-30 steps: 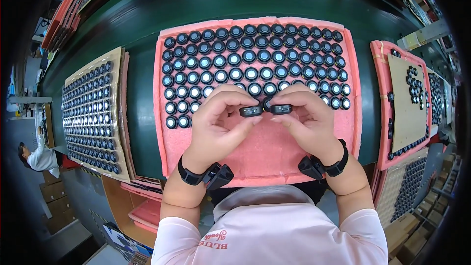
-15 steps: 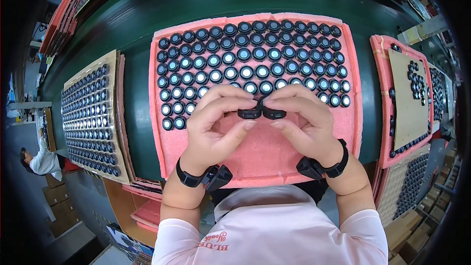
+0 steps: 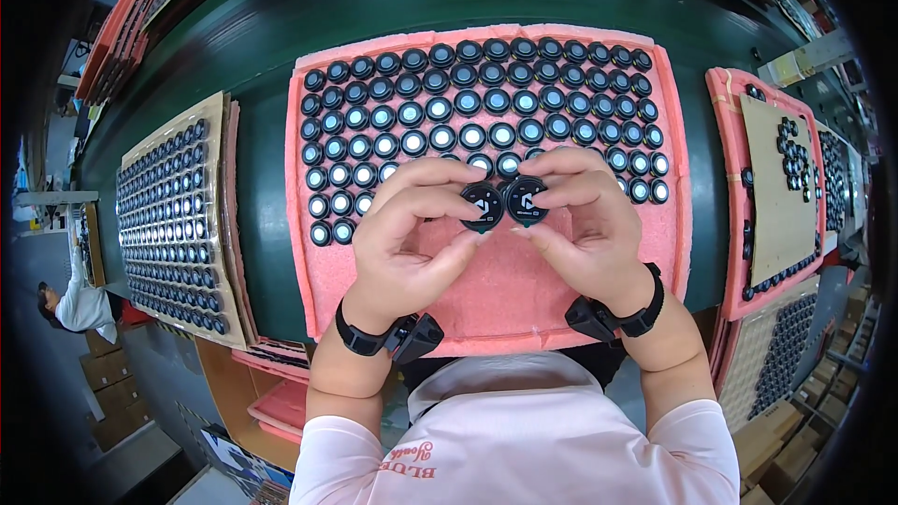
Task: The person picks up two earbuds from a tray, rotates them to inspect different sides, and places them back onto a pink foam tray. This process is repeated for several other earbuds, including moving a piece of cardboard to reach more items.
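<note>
My left hand pinches a small round black disc-shaped part between thumb and fingers. A matching black disc is pinched in my right hand. The two discs are held side by side, their edges close together, with white-marked faces showing. Beneath them is a pink foam tray, filled across its far part with rows of round black parts that have silver centres. My hands hide some parts in the nearest rows. A black strap with a small device sits on each wrist.
On the left, a cardboard-backed tray carries more such parts in rows. To the right lies another pink foam tray with a cardboard sheet and loose parts on it. The green table runs beneath. Another person is at far left.
Both discs have turned from edge-on to face-up, so their white-marked faces now show. My fingers have shifted slightly with them. The tray and its rows look nearly the same.
</note>
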`<state>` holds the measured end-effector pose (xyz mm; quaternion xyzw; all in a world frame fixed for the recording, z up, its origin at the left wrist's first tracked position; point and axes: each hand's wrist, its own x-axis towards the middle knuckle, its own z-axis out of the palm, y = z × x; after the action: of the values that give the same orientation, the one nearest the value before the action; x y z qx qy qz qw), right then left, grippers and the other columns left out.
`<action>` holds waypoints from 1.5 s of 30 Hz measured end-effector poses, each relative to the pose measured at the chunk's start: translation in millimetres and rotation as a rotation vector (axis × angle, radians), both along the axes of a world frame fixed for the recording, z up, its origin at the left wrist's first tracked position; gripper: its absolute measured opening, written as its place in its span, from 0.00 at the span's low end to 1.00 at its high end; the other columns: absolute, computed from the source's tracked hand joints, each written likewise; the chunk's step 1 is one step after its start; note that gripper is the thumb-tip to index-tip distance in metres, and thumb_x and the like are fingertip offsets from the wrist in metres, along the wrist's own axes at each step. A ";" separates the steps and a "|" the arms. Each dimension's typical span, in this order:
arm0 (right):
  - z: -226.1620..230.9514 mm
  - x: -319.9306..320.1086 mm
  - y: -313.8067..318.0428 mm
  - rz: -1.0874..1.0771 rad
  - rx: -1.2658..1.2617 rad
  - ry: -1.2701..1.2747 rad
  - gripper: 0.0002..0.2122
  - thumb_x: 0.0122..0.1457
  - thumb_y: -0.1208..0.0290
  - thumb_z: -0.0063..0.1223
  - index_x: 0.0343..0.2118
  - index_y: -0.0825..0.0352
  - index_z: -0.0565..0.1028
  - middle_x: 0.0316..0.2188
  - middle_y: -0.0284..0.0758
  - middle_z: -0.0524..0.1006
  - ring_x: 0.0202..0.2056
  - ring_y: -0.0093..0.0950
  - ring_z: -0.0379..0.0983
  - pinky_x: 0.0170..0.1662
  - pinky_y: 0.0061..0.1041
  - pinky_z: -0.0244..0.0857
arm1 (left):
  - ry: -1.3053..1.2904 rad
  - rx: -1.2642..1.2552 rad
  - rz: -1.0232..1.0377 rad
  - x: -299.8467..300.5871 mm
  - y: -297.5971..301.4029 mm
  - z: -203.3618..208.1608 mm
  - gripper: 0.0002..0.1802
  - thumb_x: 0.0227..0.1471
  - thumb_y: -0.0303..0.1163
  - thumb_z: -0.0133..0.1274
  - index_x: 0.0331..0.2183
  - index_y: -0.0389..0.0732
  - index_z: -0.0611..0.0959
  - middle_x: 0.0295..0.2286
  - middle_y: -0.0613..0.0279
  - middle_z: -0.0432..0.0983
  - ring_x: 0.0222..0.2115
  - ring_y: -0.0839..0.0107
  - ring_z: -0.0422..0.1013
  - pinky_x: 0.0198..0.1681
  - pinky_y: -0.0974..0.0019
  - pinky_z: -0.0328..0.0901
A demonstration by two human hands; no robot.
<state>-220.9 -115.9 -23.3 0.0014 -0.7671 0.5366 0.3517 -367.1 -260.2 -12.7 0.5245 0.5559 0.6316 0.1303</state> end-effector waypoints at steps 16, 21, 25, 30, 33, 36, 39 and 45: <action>1.1 -4.2 -1.3 0.032 -0.182 -0.009 0.18 0.48 0.87 0.58 0.43 0.71 0.72 0.47 0.40 0.69 0.48 0.29 0.69 0.48 0.25 0.70 | -0.209 0.000 -0.011 4.6 0.5 0.4 0.21 0.39 0.13 0.59 0.40 0.31 0.76 0.43 0.50 0.70 0.40 0.68 0.71 0.44 0.69 0.67; 1.0 -4.9 -1.9 0.061 -0.210 -0.005 0.16 0.48 0.87 0.57 0.42 0.71 0.73 0.46 0.41 0.70 0.48 0.31 0.69 0.51 0.27 0.68 | -0.138 -0.048 0.000 4.3 -0.5 4.5 0.21 0.38 0.13 0.58 0.40 0.31 0.78 0.43 0.51 0.70 0.40 0.68 0.71 0.44 0.68 0.69; -0.8 -5.5 -4.8 0.094 -0.310 -0.002 0.15 0.48 0.87 0.56 0.41 0.70 0.74 0.44 0.40 0.72 0.48 0.30 0.69 0.50 0.27 0.67 | -0.049 -0.068 0.000 2.1 -0.5 4.5 0.21 0.38 0.12 0.57 0.40 0.31 0.80 0.42 0.51 0.70 0.39 0.68 0.71 0.43 0.68 0.69; -1.5 -2.8 -2.4 0.099 -0.259 -0.068 0.11 0.50 0.86 0.56 0.38 0.72 0.73 0.40 0.40 0.72 0.46 0.29 0.69 0.48 0.26 0.66 | 0.051 -0.060 -0.019 -0.9 -1.9 3.9 0.20 0.38 0.12 0.56 0.39 0.32 0.81 0.42 0.52 0.70 0.39 0.67 0.72 0.43 0.68 0.70; -2.4 -0.5 0.0 0.067 -0.148 -0.079 0.15 0.48 0.88 0.56 0.40 0.69 0.76 0.41 0.38 0.73 0.42 0.27 0.71 0.44 0.21 0.67 | 0.033 -0.084 -0.038 -1.3 -3.8 6.4 0.20 0.38 0.11 0.55 0.38 0.32 0.81 0.41 0.53 0.71 0.40 0.67 0.72 0.43 0.68 0.70; 0.9 0.7 -2.9 0.012 -0.162 -0.107 0.15 0.47 0.87 0.57 0.39 0.70 0.76 0.40 0.38 0.73 0.41 0.26 0.71 0.42 0.21 0.67 | -0.012 -0.122 -0.068 -0.4 -4.2 6.7 0.19 0.38 0.11 0.54 0.37 0.32 0.80 0.40 0.53 0.72 0.41 0.67 0.72 0.44 0.68 0.69; 1.8 -1.1 -6.6 -0.012 -0.208 -0.104 0.15 0.46 0.87 0.58 0.39 0.70 0.76 0.40 0.37 0.73 0.41 0.26 0.71 0.42 0.21 0.67 | -0.167 -0.074 -0.057 3.9 -1.7 0.1 0.14 0.41 0.14 0.54 0.35 0.32 0.77 0.37 0.52 0.73 0.40 0.65 0.71 0.45 0.66 0.66; 0.0 -2.6 -4.2 0.025 -0.171 -0.055 0.16 0.46 0.85 0.60 0.41 0.71 0.76 0.39 0.37 0.73 0.41 0.27 0.71 0.43 0.23 0.68 | -0.211 -0.079 -0.111 3.1 -1.2 0.7 0.15 0.42 0.15 0.56 0.36 0.33 0.75 0.38 0.50 0.73 0.41 0.64 0.71 0.46 0.65 0.66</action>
<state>-223.4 -120.1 -23.4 -0.0339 -0.7277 0.6044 0.3224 -364.0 -261.4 -12.0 0.4793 0.5338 0.6527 0.2434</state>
